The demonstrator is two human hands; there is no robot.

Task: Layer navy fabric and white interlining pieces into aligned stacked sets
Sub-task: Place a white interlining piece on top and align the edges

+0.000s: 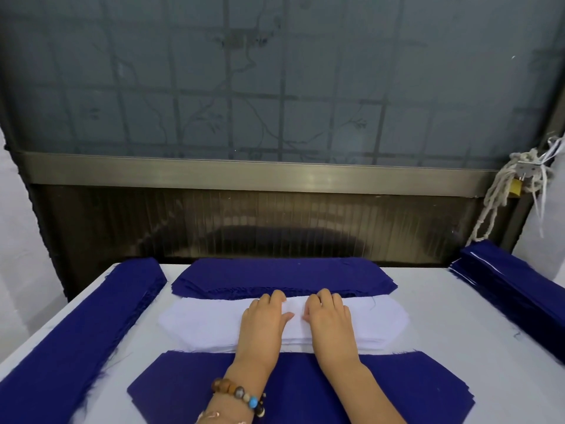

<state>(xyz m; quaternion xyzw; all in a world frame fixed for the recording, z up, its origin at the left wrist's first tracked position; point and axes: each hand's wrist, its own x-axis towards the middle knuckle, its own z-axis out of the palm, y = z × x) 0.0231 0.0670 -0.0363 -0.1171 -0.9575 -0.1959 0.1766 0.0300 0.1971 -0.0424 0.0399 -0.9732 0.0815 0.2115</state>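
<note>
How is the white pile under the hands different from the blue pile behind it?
The white interlining stack is pale; the far navy stack is dark blue. The left hand and right hand rest on the white interlining stack; the far navy stack lies farther away. The far navy stack's near edge is frayed; the white stack's edges look cleaner. Both are long with slanted ends and lie flat on the table.

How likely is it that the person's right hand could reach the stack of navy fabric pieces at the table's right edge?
Probably yes. The right hand grips the white interlining stack, and only bare table shows between it and the navy fabric stack; nothing stands in between, though it would be a stretch.
</note>
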